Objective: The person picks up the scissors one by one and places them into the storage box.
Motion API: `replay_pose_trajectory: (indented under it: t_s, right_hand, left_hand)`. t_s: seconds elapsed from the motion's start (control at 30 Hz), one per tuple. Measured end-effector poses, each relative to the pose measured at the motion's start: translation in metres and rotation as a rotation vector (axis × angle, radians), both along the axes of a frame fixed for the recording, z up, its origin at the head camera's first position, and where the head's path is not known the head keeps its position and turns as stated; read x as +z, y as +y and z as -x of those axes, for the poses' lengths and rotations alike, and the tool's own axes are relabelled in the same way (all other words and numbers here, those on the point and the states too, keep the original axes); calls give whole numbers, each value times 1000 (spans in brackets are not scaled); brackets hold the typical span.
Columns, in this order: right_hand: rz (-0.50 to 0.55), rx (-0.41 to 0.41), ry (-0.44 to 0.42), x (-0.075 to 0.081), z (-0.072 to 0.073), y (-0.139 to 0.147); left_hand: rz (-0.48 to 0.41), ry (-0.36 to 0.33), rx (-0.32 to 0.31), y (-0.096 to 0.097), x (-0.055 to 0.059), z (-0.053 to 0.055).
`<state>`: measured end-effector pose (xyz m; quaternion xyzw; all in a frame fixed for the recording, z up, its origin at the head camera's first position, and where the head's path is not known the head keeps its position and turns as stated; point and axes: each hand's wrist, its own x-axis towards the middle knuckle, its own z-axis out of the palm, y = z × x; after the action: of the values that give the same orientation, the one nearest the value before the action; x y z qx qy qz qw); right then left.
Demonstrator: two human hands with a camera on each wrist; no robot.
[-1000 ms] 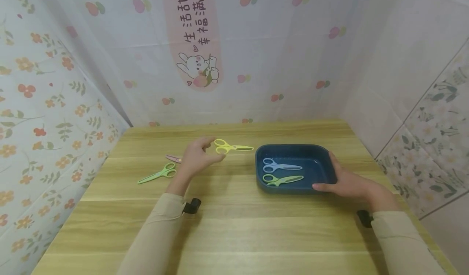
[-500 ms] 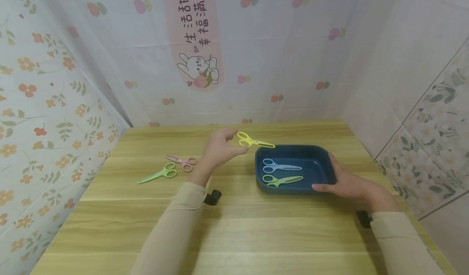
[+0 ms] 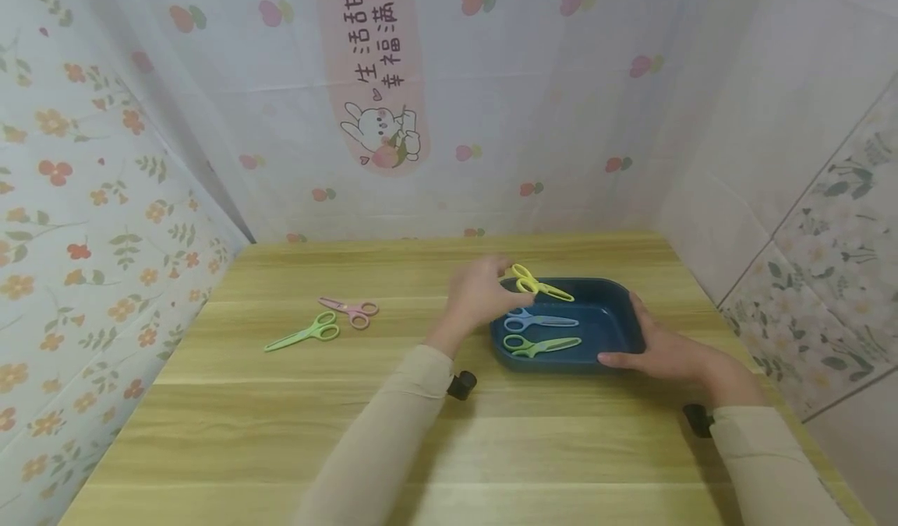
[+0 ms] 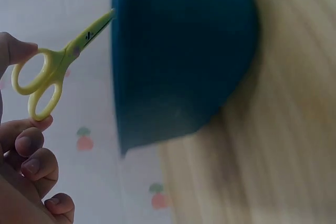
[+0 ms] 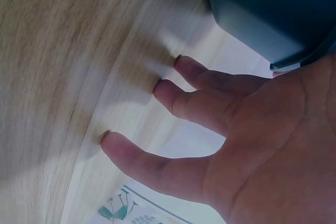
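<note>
My left hand (image 3: 480,292) pinches yellow scissors (image 3: 539,286) by their handle loops. They hang over the left part of a dark blue tray (image 3: 599,339), blades pointing right. In the left wrist view the yellow blade tip overlaps the tray's rim (image 4: 116,77). Inside the tray lie blue scissors (image 3: 547,321), partly covered by my left hand, and green scissors (image 3: 543,347). At the tray's right end my right hand (image 3: 666,351) holds it, thumb on the front rim, a finger at the far corner. Its other fingers (image 5: 173,174) reach down to the tabletop in the right wrist view.
On the left of the wooden table (image 3: 245,425) lie pink scissors (image 3: 353,308) and another green pair (image 3: 309,331). Printed cloth (image 3: 561,121) stands behind the table, with patterned cloth on both sides.
My left hand has carried the yellow scissors rightward, from left of the tray to over it. The pink scissors, partly hidden before, show fully. My right hand and the tray stay put.
</note>
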<state>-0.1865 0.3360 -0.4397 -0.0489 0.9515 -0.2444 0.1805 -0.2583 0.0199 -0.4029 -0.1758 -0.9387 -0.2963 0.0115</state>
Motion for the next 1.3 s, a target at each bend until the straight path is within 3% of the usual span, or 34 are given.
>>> replay_pose_trajectory:
  t_s: [0.23,0.57,1.13,1.3]
  right_hand:
    - [-6,-4,0,-3,1,3]
    - [0,4,9,-2,0,2]
    - [3,8,-11,2,0,0]
    - [18,15,7,0,1,0]
  left_hand:
    - [202,76,-44,36,-14,-1]
    - [275,106,-98,53,-19,5]
    - [411,-53,-195,66,-14,14]
    - [450,-61,-211,66,-12,19]
